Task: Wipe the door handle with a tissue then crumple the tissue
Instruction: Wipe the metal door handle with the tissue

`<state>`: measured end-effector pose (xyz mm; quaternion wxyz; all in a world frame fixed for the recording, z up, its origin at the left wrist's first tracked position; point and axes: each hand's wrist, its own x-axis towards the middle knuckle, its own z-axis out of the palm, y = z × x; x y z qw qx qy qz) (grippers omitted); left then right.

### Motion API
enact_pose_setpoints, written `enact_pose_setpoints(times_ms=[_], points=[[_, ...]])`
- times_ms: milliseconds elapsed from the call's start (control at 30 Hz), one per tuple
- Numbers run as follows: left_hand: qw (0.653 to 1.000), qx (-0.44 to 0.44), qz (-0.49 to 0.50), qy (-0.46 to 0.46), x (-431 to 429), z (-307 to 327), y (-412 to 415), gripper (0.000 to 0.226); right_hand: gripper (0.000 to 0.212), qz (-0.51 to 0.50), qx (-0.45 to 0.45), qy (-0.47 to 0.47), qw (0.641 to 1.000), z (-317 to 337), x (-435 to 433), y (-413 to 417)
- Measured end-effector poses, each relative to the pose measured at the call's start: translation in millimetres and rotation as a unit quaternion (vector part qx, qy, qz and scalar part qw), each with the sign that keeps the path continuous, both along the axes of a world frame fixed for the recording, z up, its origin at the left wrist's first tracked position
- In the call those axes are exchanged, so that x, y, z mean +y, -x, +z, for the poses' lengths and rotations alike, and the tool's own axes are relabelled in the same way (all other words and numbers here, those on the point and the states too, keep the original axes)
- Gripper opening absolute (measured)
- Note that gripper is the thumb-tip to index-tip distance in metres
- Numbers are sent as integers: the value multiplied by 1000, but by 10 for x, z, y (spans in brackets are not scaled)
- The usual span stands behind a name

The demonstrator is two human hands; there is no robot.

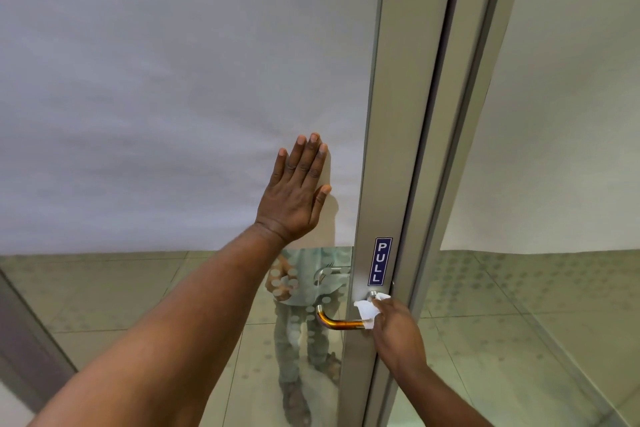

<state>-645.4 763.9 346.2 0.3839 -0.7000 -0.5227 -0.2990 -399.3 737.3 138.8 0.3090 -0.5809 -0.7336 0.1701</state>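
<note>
Wiping looks under way, low and right of centre in the frame: the right hand [398,326] is closed on the tissue [367,309], pressing it to the handle [341,323] near its mount. The tissue is loosely folded (crumpling is not yet done). Farther up, mid-frame, the left hand [298,191] lies flat and empty on the frosted door [173,97].
</note>
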Motion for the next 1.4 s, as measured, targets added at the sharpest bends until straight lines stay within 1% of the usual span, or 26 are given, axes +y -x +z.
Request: enact_pose_setpoints(times_ms=[67, 133, 267, 367, 433, 533, 700, 800, 967, 1067, 1233, 1400], points=[[1000, 2, 2, 0, 4, -5, 0, 67, 47, -20, 24, 22, 999, -23, 9, 10], [1000, 1, 1, 0, 6, -10, 1, 67, 45, -24, 26, 28, 999, -53, 17, 23], [1000, 2, 3, -1, 12, -7, -1, 67, 37, -6, 24, 11, 1000, -35, 27, 33], [1000, 1, 3, -2, 19, -16, 2, 67, 31, 8, -8, -18, 1000, -39, 2, -11], [1000, 0, 0, -3, 21, -15, 5, 68, 35, 25, -31, -31, 999, -77, -23, -69], [1000, 2, -1, -7, 31, -19, 10, 68, 51, 47, -91, -58, 993, -126, -60, -140], [1000, 5, 1, -14, 61, -39, 10, 68, 58, 110, -151, -163, 969, -110, -104, -204], [1000, 5, 2, -17, 64, -33, 11, 68, 52, 135, -185, -190, 955, -74, -126, -155], [1000, 4, 3, -15, 47, -28, 8, 69, 43, 168, -191, -220, 942, -32, -151, 50], [1000, 4, 2, -17, 48, -25, 10, 68, 34, 176, -213, -232, 933, 9, -166, 186], [1000, 4, 3, -20, 42, -28, 2, 68, 25, 187, -232, -215, 930, 102, -227, 409], [1000, 4, 1, -21, 43, -27, 8, 67, 13, 146, -267, -164, 938, 169, -272, 708]])
